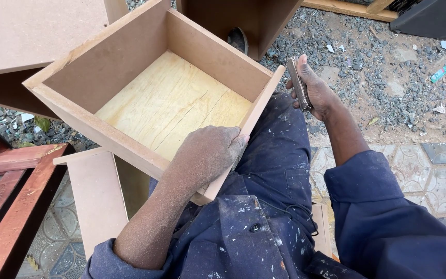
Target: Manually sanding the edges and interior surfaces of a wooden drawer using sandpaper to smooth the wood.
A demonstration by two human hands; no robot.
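Drawer box, fibreboard walls with pale plywood bottom, rests open side up on the person's lap, tilted toward the camera. Left hand lies over the near wall, grip closed on its top edge, fingers curled inside. Right hand sits just beside the box's right corner, grip wrapped around a slim dark tool. Gravel ground beyond; red wooden frame at left.

Tool head — perhaps hidden behind drawer

Daylight falls on grey gravel, patterned paving tiles, and perhaps a reddish wooden frame.
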